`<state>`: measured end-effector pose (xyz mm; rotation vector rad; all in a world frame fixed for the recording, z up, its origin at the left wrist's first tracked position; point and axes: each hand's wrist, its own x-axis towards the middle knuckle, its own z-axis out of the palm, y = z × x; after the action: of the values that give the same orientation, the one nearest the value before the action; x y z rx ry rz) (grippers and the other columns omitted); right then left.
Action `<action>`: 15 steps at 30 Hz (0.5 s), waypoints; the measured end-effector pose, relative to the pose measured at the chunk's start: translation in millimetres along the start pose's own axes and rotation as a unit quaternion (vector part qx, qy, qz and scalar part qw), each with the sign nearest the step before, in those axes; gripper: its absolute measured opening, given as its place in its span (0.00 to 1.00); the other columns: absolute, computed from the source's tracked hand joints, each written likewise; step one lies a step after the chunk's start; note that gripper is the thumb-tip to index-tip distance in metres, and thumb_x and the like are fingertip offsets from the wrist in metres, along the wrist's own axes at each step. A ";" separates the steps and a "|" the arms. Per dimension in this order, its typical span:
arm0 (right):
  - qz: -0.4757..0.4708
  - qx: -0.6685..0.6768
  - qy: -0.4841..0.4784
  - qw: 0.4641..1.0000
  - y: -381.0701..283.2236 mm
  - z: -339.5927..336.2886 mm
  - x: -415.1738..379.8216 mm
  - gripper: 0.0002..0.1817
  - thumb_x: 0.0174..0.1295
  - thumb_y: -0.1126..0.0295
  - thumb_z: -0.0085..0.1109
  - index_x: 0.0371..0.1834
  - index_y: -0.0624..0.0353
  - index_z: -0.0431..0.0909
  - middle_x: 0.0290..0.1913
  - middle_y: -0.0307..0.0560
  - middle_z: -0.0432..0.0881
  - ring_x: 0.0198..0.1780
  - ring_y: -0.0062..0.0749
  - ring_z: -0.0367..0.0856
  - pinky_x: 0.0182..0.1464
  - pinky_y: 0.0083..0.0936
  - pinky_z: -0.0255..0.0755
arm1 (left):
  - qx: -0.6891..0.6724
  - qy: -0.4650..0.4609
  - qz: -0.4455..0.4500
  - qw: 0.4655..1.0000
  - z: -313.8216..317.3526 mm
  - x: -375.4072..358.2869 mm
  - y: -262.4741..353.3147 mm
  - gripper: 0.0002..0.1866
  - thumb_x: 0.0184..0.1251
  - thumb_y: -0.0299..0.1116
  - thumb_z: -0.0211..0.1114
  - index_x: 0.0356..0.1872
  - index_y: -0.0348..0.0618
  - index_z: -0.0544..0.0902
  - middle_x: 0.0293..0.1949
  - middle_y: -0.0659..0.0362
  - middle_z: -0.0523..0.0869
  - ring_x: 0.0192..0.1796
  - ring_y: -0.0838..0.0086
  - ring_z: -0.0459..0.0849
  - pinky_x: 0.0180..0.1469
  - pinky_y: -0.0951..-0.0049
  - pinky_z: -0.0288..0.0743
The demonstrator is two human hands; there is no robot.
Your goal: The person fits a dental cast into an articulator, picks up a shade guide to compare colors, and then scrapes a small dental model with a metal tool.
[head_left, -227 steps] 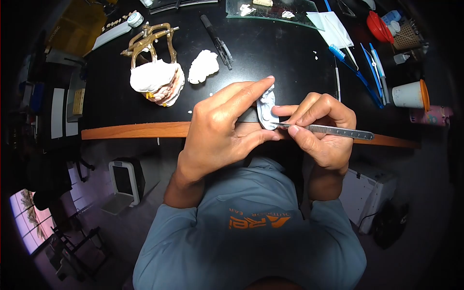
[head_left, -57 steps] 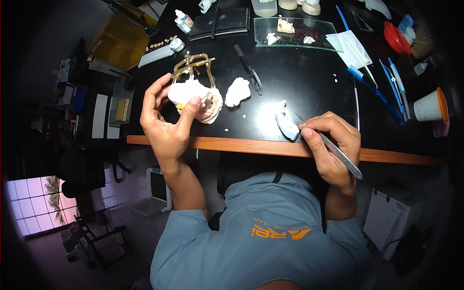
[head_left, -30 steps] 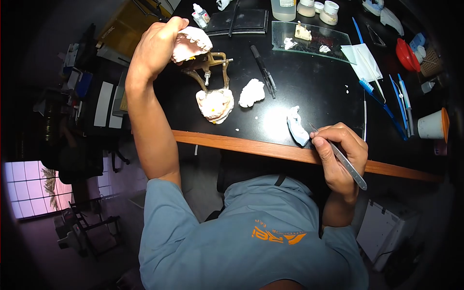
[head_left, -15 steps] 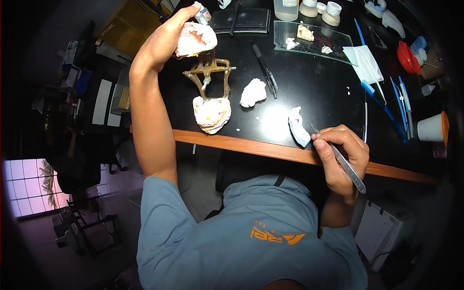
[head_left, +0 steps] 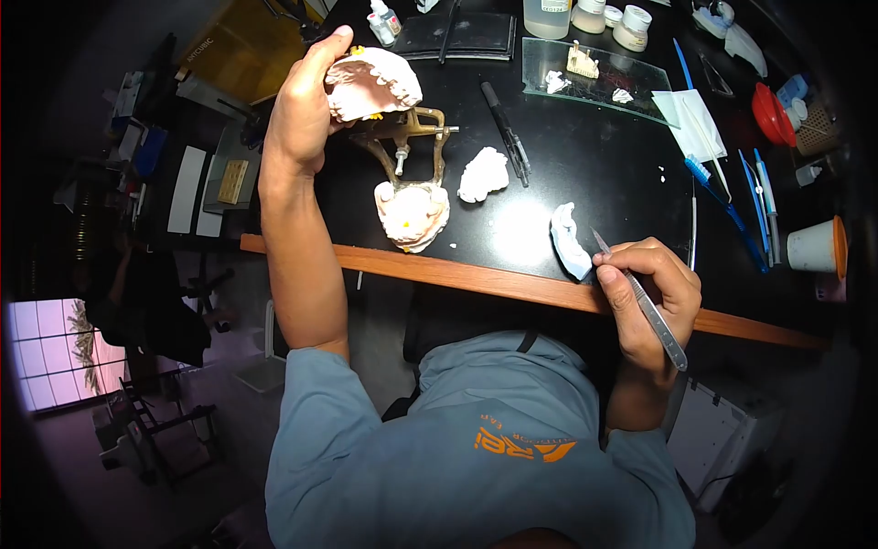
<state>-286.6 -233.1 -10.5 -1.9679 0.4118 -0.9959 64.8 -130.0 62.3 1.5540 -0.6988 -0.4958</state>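
My left hand [head_left: 304,114] is wrapped round the upper dental cast [head_left: 377,80], a pale plaster model with teeth, tilted up at the back of a brown articulator [head_left: 401,137]. The lower cast [head_left: 412,218] rests on the tabletop near its wooden edge. Pinched between the thumb and fingers of my right hand [head_left: 647,284] is a scalpel [head_left: 654,320] with a flat metal handle, its blade pointing away from me. Just left of the blade lies a pale blue-white curved piece [head_left: 571,242], apart from it. A crumpled white lump [head_left: 483,174] lies between the casts and that piece.
A black pen [head_left: 505,133] lies behind the lump. Farther back are a glass slab [head_left: 594,101] with a small tooth model, jars [head_left: 631,29] and small bottles [head_left: 384,23]. To the right are a blue brush [head_left: 722,206], a red bowl [head_left: 773,112] and a white cup [head_left: 817,245].
My left hand has turned the upper cast, so its tooth row shows more clearly, and my thumb has come away from the small bottles. My right hand and the scalpel have barely moved.
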 end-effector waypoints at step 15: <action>0.058 0.174 0.058 0.981 -5.3 0.5 -8.1 0.10 0.63 0.80 0.51 0.44 0.71 0.79 0.37 0.56 0.85 0.39 0.30 0.86 0.46 0.25 0.80 | -0.002 0.198 0.355 0.914 11.5 -74.8 -30.9 0.10 0.75 0.29 0.55 0.44 0.32 0.81 0.31 0.60 0.76 0.35 0.80 0.69 0.40 0.77 0.62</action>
<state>-291.7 -224.8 -10.3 -1.5624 0.3827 -1.0342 7.5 -86.3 23.6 1.2255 -0.8743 0.3546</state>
